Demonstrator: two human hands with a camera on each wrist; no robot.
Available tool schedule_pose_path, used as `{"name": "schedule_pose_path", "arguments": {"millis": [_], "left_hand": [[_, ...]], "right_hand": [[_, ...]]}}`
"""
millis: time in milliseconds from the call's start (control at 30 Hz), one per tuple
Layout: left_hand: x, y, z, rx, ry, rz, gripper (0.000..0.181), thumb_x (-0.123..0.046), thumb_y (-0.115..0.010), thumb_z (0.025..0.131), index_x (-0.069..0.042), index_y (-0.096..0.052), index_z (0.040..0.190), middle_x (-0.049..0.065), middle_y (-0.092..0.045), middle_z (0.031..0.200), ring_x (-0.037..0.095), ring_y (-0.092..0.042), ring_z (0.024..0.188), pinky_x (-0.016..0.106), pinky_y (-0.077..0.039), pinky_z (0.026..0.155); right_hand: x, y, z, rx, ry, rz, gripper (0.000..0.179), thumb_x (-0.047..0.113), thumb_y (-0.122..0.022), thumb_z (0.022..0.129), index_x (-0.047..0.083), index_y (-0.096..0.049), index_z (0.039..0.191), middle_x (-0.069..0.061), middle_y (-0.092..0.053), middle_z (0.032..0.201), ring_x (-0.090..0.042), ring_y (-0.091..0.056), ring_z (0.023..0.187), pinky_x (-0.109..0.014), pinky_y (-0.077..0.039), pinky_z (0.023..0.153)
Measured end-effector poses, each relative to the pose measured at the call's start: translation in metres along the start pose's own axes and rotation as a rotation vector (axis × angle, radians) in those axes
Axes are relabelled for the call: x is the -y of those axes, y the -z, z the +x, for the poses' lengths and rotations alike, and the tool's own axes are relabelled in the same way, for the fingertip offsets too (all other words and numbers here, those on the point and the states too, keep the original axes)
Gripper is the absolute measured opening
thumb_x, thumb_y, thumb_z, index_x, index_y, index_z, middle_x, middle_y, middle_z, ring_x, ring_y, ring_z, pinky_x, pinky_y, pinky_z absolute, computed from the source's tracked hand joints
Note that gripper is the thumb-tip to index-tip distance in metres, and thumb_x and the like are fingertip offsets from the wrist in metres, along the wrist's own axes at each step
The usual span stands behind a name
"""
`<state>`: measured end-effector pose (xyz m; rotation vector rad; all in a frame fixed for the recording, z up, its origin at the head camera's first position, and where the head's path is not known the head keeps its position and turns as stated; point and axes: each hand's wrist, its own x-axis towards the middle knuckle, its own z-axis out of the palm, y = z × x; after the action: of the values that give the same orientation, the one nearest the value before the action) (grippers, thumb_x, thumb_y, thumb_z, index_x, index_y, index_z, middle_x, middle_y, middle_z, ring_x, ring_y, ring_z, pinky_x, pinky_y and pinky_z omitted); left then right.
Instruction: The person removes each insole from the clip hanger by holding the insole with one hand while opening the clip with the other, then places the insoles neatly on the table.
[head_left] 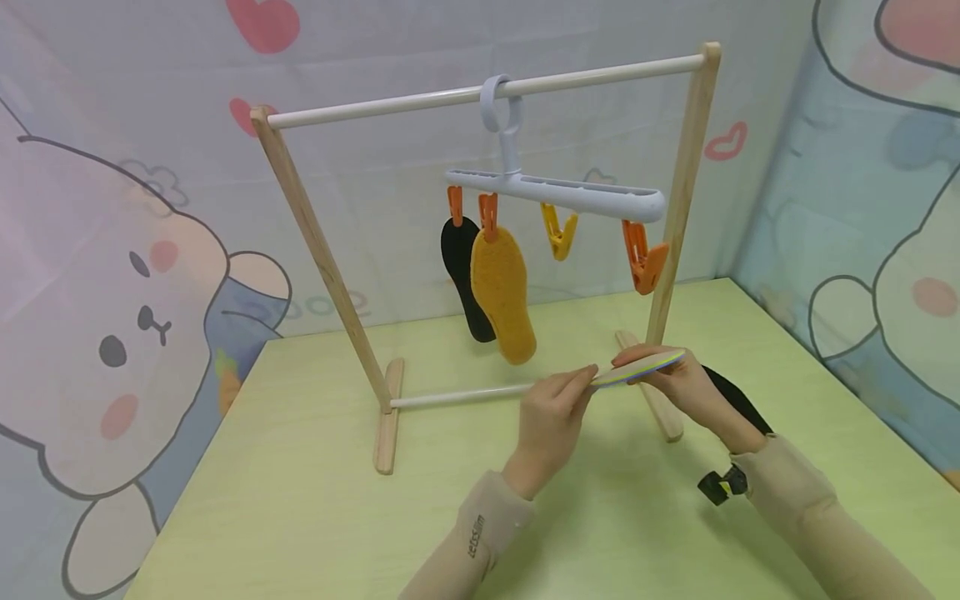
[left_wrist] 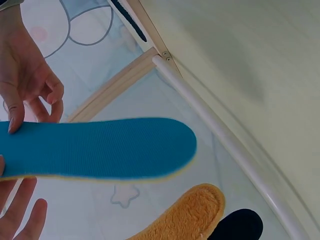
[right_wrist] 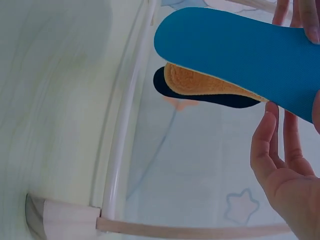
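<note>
The left hand [head_left: 551,417] and the right hand [head_left: 686,383] grasp together one insole [left_wrist: 100,150], pinching it between thumbs and fingers. Its one face is blue, and a thin yellow line follows its edge. The insole is between the two hands, nearly flat, above the counter [head_left: 300,517]. Higher than the hands, a pale hanger [head_left: 585,193] hangs from the rack's white upper bar [head_left: 420,103]. Up and to the left of the hands, orange clips carry a yellow insole [head_left: 501,292] and a black insole [head_left: 457,258]. A yellow clip [head_left: 558,233] and another orange clip [head_left: 645,260], above the hands, hold nothing. Beside the right wrist, a black flat piece [head_left: 735,398] is partly hidden.
</note>
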<state>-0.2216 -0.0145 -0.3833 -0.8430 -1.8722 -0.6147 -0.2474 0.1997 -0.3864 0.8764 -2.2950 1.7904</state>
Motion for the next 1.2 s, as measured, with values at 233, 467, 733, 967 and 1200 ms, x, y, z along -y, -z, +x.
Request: {"name": "schedule_pose_path", "arguments": {"millis": [233,467,733,967,1200], "left_hand": [[0.004,0.008,-0.002,-0.010,0.015,0.037,0.019,-0.013,-0.068,0.077,-0.009,-0.068,0.096,-0.001,-0.070,0.085,0.010,-0.066,0.073,0.017,-0.051,0.067],[0.011,0.011,-0.007,-0.003,0.042,0.029,0.019,-0.012,-0.067,0.078,-0.009,-0.068,0.096,0.001,-0.070,0.083,0.011,-0.065,0.072,0.018,-0.051,0.068],[0.017,0.014,-0.012,0.019,0.063,0.027,0.017,-0.012,-0.065,0.079,-0.008,-0.069,0.095,0.001,-0.070,0.083,0.012,-0.065,0.074,0.018,-0.051,0.070],[0.022,0.019,-0.015,-0.006,0.062,0.039,0.017,-0.011,-0.068,0.076,-0.007,-0.069,0.093,0.002,-0.070,0.082,0.013,-0.065,0.073,0.019,-0.051,0.068],[0.025,0.021,-0.019,0.003,0.083,0.039,0.014,-0.010,-0.067,0.077,-0.007,-0.069,0.092,0.001,-0.070,0.080,0.013,-0.065,0.072,0.020,-0.051,0.067]], "right_hand": [[-0.002,0.015,-0.004,-0.073,0.084,0.031,0.019,-0.003,-0.049,0.087,-0.006,-0.061,0.101,0.008,-0.065,0.100,-0.008,-0.064,0.078,-0.021,-0.052,0.069],[-0.002,0.027,-0.009,-0.112,0.113,0.123,0.028,-0.007,-0.045,0.088,0.004,-0.063,0.105,0.010,-0.065,0.102,-0.004,-0.063,0.087,-0.018,-0.052,0.071],[-0.016,0.041,-0.017,-0.186,0.072,0.182,0.028,-0.004,-0.048,0.087,0.014,-0.063,0.102,0.010,-0.068,0.093,-0.004,-0.064,0.086,-0.017,-0.052,0.069],[0.002,0.052,-0.022,-0.209,0.011,0.170,0.027,0.001,-0.047,0.089,0.018,-0.060,0.104,0.011,-0.067,0.086,-0.002,-0.063,0.079,-0.015,-0.051,0.067],[0.001,0.074,-0.029,-0.214,-0.034,0.183,0.031,0.002,-0.043,0.091,0.020,-0.056,0.112,0.011,-0.066,0.087,0.000,-0.061,0.078,-0.014,-0.049,0.067]]}}
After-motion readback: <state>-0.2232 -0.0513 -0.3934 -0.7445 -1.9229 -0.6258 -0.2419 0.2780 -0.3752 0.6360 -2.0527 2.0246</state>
